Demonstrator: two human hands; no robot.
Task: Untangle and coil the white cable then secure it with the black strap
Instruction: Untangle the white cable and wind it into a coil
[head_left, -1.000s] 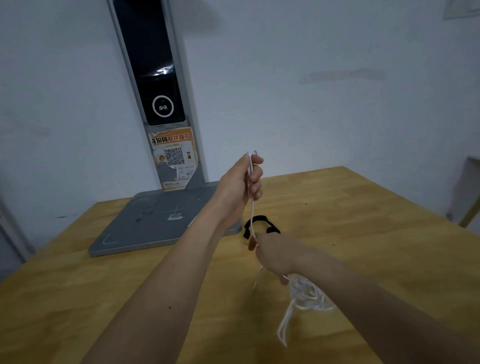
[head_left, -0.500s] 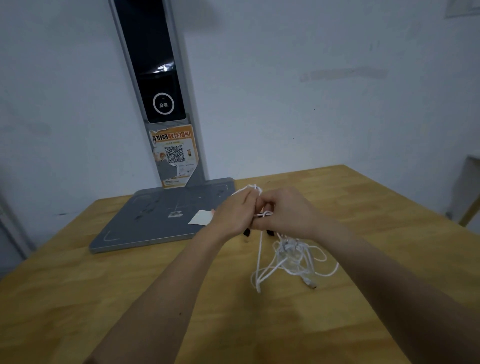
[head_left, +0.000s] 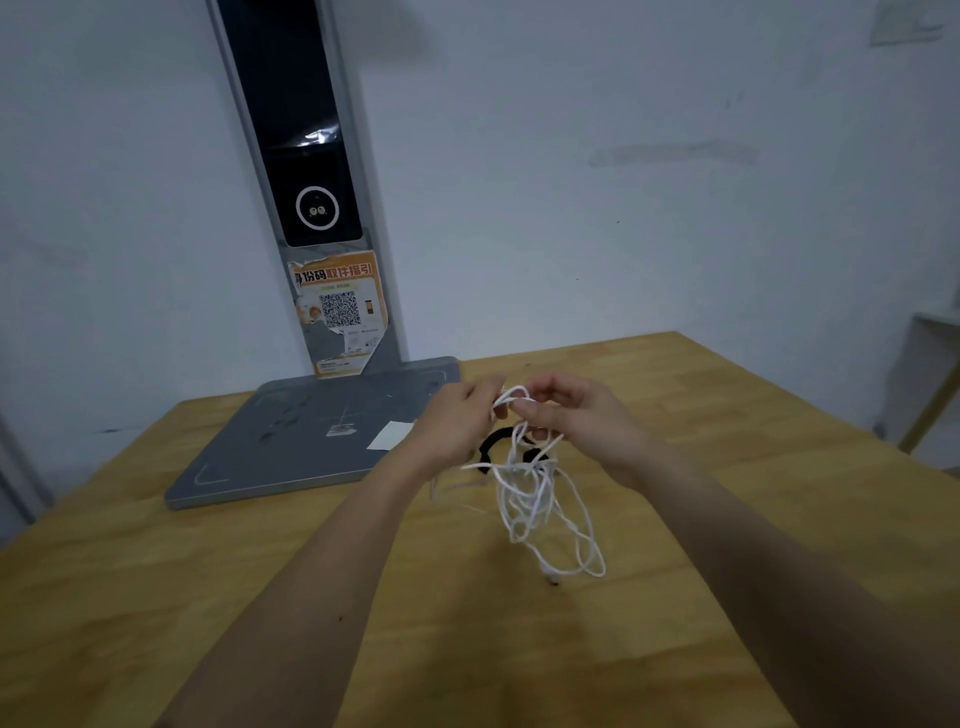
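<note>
Fingertips (head_left: 500, 410) of my left hand (head_left: 457, 421) pinch a small loop at the top of the white cable (head_left: 530, 488); my right hand (head_left: 576, 415) grips the same loop from the other side, fingers curled onto it; both hands held above the wooden table (head_left: 727, 519), close together; rest of cable hangs below as a loose tangle, long axis roughly vertical, plug end pointing down near the tabletop; black strap (head_left: 491, 441) lies on the table behind the tangle, untouched; step looks like untangling, coiling not begun; next move probably needs the 2 hands to separate and draw 1 strand free of the knot without tightening it
</note>
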